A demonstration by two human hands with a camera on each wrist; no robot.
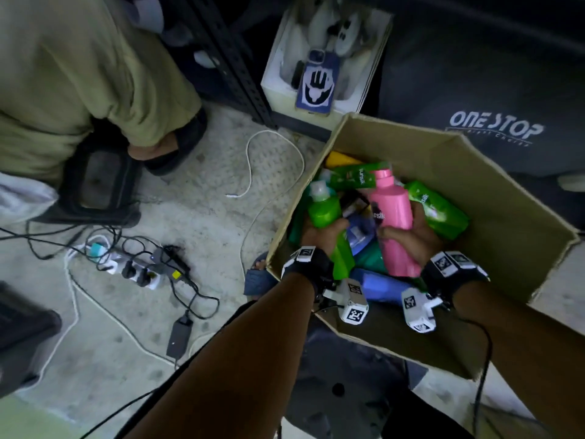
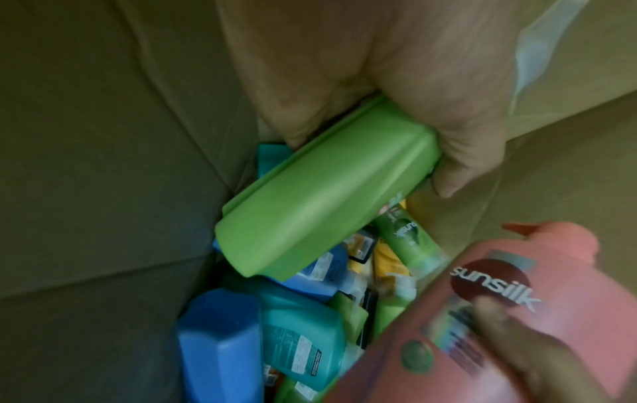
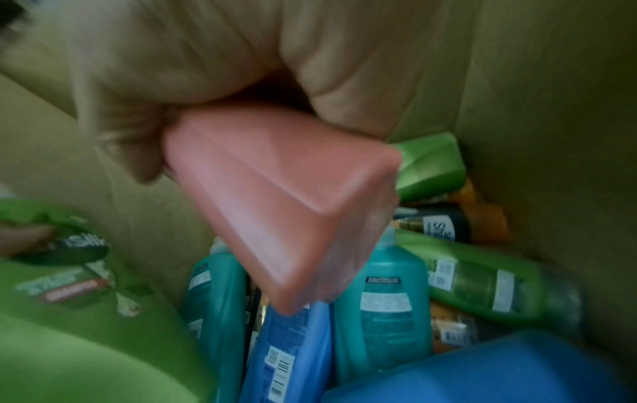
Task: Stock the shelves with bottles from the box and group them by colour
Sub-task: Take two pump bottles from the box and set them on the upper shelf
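Observation:
An open cardboard box (image 1: 493, 198) on the floor holds several bottles in green, blue, teal, yellow and pink. My left hand (image 1: 319, 236) grips a green bottle (image 1: 326, 213) with a pale cap, above the pile at the box's left side; its base (image 2: 310, 207) fills the left wrist view under my fingers (image 2: 458, 152). My right hand (image 1: 411, 236) grips a pink Sunsilk bottle (image 1: 392, 217) in the middle of the box; the pink base (image 3: 293, 207) shows below my palm (image 3: 206, 68).
A black metal shelf post (image 1: 234, 58) stands beyond the box beside a white box with a phone (image 1: 316, 80). A power strip and cables (image 1: 139, 264) lie on the concrete floor at left. Another person's leg and sandal (image 1: 164, 144) are at upper left.

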